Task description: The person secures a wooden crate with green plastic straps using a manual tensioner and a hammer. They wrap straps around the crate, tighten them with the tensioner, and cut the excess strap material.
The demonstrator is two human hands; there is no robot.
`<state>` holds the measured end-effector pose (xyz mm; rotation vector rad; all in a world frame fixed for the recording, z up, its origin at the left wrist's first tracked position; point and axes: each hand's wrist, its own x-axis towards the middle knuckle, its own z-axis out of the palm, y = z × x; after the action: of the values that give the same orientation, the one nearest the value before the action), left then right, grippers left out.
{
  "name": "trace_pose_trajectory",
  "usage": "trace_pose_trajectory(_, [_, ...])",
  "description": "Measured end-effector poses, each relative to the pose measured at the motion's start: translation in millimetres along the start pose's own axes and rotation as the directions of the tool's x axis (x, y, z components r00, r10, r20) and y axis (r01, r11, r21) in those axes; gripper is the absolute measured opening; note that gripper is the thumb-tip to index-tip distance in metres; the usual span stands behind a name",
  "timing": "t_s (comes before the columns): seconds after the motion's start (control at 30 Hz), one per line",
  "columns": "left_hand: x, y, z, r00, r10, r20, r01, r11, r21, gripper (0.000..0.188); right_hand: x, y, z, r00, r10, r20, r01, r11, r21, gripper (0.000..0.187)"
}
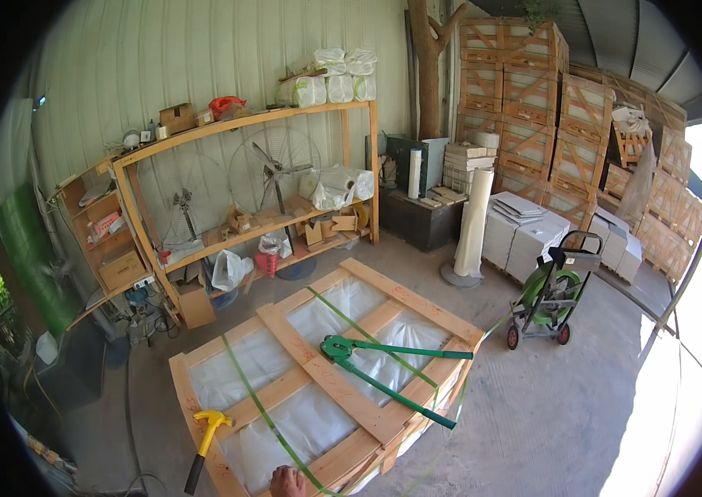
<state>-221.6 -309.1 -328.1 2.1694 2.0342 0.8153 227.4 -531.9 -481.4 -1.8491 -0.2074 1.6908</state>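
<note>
My left hand (288, 481) shows at the lower edge, fingers curled, at the near side of a wooden crate (289, 331). What it grips, if anything, is hidden. Just to its right runs a green strap (262, 412), stretched across the crate's slats and white plastic wrapping. A second green strap (343, 316) crosses farther right. Across the crate's middle lies a green long-handled strapping tool (337, 348), its two handles spread toward the right. A yellow claw hammer (212, 422) with a black grip rests on the left corner. My right hand is out of view.
A strap dispenser cart (551, 290) on wheels stands to the right, green strap running toward the crate. Behind are a wooden shelf (243, 117) with fans and boxes, a wrapped roll (475, 224) on a round base, white stacked blocks (525, 240) and piled crates (525, 108).
</note>
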Motion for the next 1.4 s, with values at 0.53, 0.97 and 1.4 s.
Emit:
trace_pose_trajectory(0.53, [-44.7, -95.1, -39.7, 0.855, 0.335, 0.397, -0.421, 0.894, 0.153, 0.054, -76.5, 180.1, 243.4, 0.983, -0.181, 0.024, 0.174, 0.968, 0.18, 0.031])
trace_pose_trajectory(0.97, [-42.7, -103.6, -20.2, 0.77, 0.444, 0.458, -0.497, 0.868, -0.006, 0.056, -72.4, 181.5, 331.0, 0.954, -0.233, 0.187, 0.245, 0.968, -0.047, 0.072])
trace_pose_trajectory(1.4, [-43.0, -109.9, -14.4, 0.736, 0.467, 0.491, -0.515, 0.856, -0.043, 0.048, -57.4, 210.0, 361.8, 0.914, -0.152, 0.377, 0.098, 0.983, 0.157, 0.055])
